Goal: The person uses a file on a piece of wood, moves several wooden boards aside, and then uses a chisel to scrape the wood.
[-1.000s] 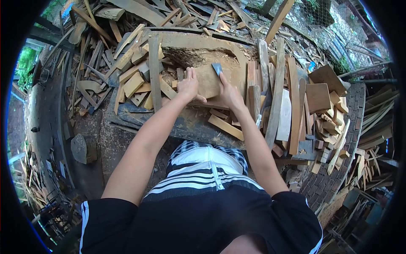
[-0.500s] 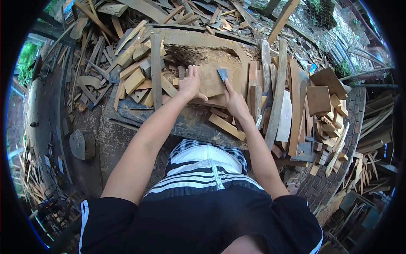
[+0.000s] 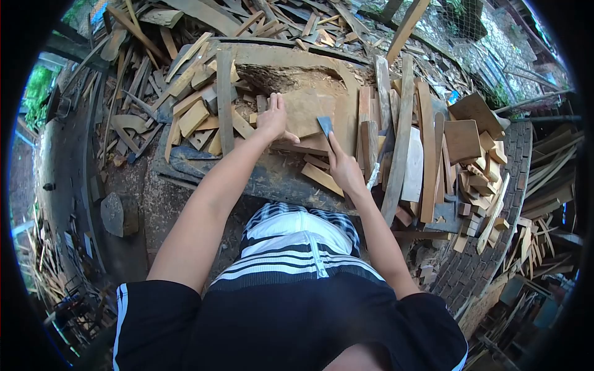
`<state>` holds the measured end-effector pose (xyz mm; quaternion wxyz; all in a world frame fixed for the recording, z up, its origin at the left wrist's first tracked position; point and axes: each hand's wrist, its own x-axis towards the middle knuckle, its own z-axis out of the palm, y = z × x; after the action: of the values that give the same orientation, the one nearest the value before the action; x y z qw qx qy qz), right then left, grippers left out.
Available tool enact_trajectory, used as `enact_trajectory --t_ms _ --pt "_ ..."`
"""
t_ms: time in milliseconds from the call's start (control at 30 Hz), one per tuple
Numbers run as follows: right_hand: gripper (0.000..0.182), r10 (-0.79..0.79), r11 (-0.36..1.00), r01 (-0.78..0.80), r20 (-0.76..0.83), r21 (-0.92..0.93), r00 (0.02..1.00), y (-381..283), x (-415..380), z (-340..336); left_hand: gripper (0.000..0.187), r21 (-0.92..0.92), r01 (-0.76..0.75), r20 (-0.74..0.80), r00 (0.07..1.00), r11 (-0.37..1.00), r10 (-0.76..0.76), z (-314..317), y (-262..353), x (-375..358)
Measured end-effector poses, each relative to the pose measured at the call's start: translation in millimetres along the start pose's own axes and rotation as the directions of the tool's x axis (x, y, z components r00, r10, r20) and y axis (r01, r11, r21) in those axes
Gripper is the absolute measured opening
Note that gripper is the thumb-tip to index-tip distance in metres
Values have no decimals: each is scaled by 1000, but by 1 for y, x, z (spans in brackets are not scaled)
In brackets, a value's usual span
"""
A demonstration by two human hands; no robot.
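A flat brown wooden board (image 3: pixel 309 106) lies on the worn, hollowed wooden work block (image 3: pixel 346 120) in front of me. My left hand (image 3: pixel 274 119) rests at the board's left edge, fingers stretched forward and thumb spread out along the near corner. In my right hand (image 3: pixel 346 172) is a scraper (image 3: pixel 325 125) with a flat, dark bluish blade, its handle mostly hidden by my closed fingers. The blade overlaps the board's near right corner in this view.
Offcuts (image 3: pixel 195 119) are heaped left of the block. Several long upright slats (image 3: pixel 403 133) stand close to my right hand, with stacked small blocks (image 3: pixel 479 185) beyond them. A loose strip of wood (image 3: pixel 323 179) lies near the front edge. Scrap wood (image 3: pixel 309 25) covers the ground behind.
My right hand has drawn the scraper back towards me, from the board's upper right to its near right corner. My left hand stays at the board's left edge.
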<state>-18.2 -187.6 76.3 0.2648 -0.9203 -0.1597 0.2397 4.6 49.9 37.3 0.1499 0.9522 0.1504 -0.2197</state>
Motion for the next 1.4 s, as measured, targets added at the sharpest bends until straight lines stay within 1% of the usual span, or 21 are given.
enact_trajectory --t_ms 67,200,267,367,400,467,500,567,667,733,833,933,967,1033,1067,1167,1233,1267,1333,1367,1400 --pt "49 28 1000 -28 26 13 999 1 -7 0 148 -5 -16 4 1000 1000 16 3 -1 1" --pt "49 -30 997 29 -7 -66 1000 -8 43 -4 149 15 -18 3 1000 1000 18 4 -1 4" --pt "48 -120 992 118 -58 -37 991 -3 87 6 148 9 -27 -1 1000 1000 27 3 -2 3" --pt "47 -142 990 138 -129 -38 981 1 93 16 148 17 -6 32 999 1000 5 -1 2 0" --pt "48 -152 988 147 -156 -46 976 3 77 18 148 15 -16 14 1000 1000 15 1 2 1" --pt "49 -70 996 66 -76 -58 995 1 32 9 149 2 -3 -11 1000 1000 3 2 -2 0" --pt "49 -86 994 82 -66 -66 994 4 13 7 149 -4 6 9 1000 1000 -6 0 0 0" --pt "51 -36 998 36 -12 -45 999 9 -10 5 149 -11 19 30 999 1000 -18 0 -2 -2" --pt "49 -47 999 47 2 -25 999 4 19 -1 150 -14 -10 15 1000 1000 10 5 -1 2" --pt "49 -121 992 117 -87 -46 989 1 67 9 150 -19 -33 -52 998 999 32 13 -6 5" --pt "48 -81 996 83 -48 29 996 -14 113 10 149 -7 4 13 1000 1000 -4 -1 1 -3" --pt "49 -171 985 171 -119 -11 978 -7 85 10 149 10 26 14 1000 1000 -26 -6 6 -7" --pt "49 -184 983 183 -110 -16 977 -6 66 10 149 2 39 10 999 999 -39 -5 3 -6" --pt "49 -65 997 64 -19 -47 998 -5 33 7 149 -29 -3 -17 1000 1000 2 1 -1 -5" --pt "49 -64 997 64 -11 -49 998 -10 32 4 154 -34 14 11 1000 999 -13 1 -1 -2" --pt "49 -28 992 30 18 -120 999 -19 51 1 151 -43 -9 -1 1000 999 9 4 -3 -2" --pt "48 -72 992 64 -64 -107 995 -25 90 7 152 -57 22 12 1000 998 -21 -1 3 -4" --pt "48 -71 992 65 -62 -106 996 -21 89 14 152 -69 57 21 998 996 -55 -3 4 -6" --pt "50 -158 980 141 -109 -143 981 -21 89 15 152 -57 27 -13 1000 998 -28 4 -1 -1" --pt "50 -160 978 143 -108 -153 981 -14 79 15 151 -50 8 -42 999 999 -11 10 -2 1" --pt "51 -101 980 91 -50 -175 994 -19 54 10 151 -56 13 -47 999 998 -16 7 -2 1"
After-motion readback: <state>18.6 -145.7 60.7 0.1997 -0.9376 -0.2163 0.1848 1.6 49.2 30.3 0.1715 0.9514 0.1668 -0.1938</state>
